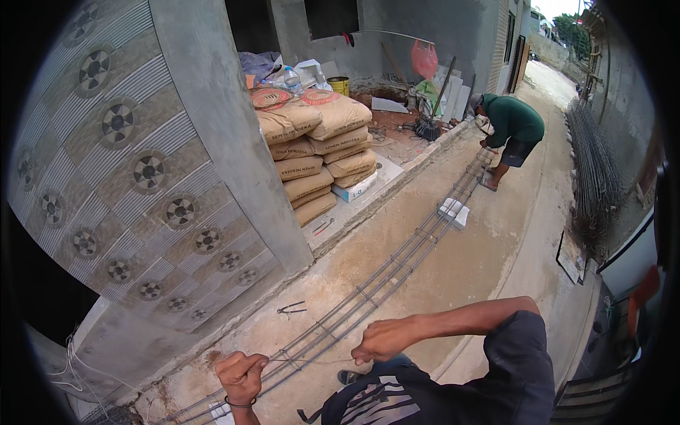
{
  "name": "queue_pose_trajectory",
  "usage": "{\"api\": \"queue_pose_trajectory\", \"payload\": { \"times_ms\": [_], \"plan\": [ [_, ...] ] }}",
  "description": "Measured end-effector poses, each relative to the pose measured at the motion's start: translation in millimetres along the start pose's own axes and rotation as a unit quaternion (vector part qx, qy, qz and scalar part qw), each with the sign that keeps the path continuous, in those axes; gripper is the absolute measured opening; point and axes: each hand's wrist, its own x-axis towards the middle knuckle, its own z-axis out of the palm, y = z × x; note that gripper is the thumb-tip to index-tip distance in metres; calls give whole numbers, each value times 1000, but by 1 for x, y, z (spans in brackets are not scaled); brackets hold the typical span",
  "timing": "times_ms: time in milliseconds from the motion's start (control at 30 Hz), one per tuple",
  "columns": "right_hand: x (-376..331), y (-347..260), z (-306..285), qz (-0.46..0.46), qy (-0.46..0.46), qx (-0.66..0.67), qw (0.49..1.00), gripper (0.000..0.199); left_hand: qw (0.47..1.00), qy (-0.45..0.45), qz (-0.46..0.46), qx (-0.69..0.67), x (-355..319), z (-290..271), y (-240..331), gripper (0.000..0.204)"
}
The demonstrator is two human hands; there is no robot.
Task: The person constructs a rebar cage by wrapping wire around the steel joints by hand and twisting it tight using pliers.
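A long cage of steel reinforcing bars [397, 265] lies on the concrete ground, running from the lower left toward the upper right. My left hand [241, 374] is closed in a fist over the near end of the cage, gripping a thin tie wire [312, 362]. My right hand [382, 340] is closed on the same wire beside the bars, so the wire stretches between both hands. A pair of pincers [291, 309] lies on the ground just left of the cage.
A patterned tiled wall [134, 177] and a grey column [227, 127] stand at left. Stacked cement sacks [319, 149] sit behind. Another person in a green shirt [511, 127] bends over the cage's far end. White blocks [453, 210] support the cage. More rebar [595, 170] leans at right.
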Motion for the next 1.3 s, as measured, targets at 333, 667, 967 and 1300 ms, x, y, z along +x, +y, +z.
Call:
{"api": "queue_pose_trajectory", "payload": {
  "times_ms": [333, 667, 967, 1300],
  "plan": [
    [-57, 72, -107, 220, 171, -39, 960, 29, 948, -132, -257, -135, -25, 64, -21, 18],
    [14, 16, -44, 113, 267, -60, 955, 19, 890, -118, -332, -289, -6, 81, 1, 29],
    [-14, 24, -93, 162, 168, -152, 960, 15, 889, 42, -367, -269, -43, 74, -60, 26],
    [-13, 48, -43, 80, 40, 23, 996, 15, 992, -55, -1, -114, 8, 26, 31, 11]
  ]
}}
